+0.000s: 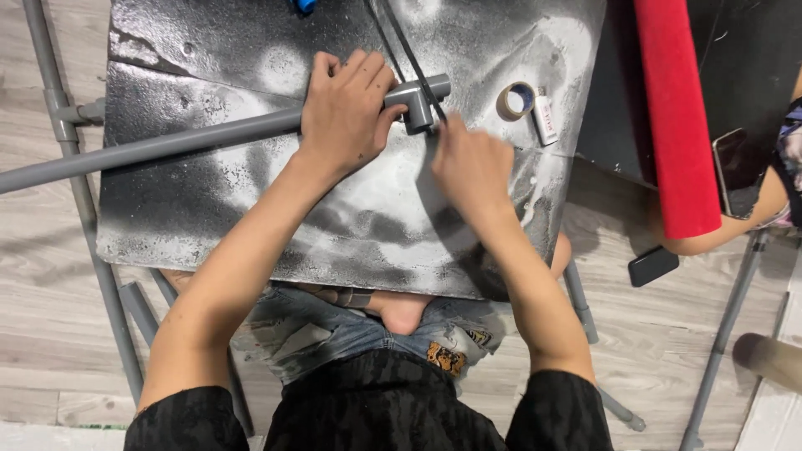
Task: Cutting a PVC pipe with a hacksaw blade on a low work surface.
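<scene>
Two hands at work: left hand (347,104) clamped on grey pipe (167,144) beside tee fitting (418,98), lying on surface (251,217). Right hand (472,163) blurred, closed on black strap (409,50). Pipe rigid, light, smooth; grip near fitting.

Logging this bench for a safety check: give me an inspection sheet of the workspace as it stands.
Surface: board sprayed black and silver, resting across the person's lap.
Job's things: grey pipe with a tee fitting on its end; thin black strap running over the fitting.
Clutter: tape roll, small white tube.
Grippers: left hand grips the pipe at the fitting; right hand blurred, at the strap.
Cables: nothing seen.
Surroundings: wood floor, red roll, dark phone, another person's arm.
</scene>
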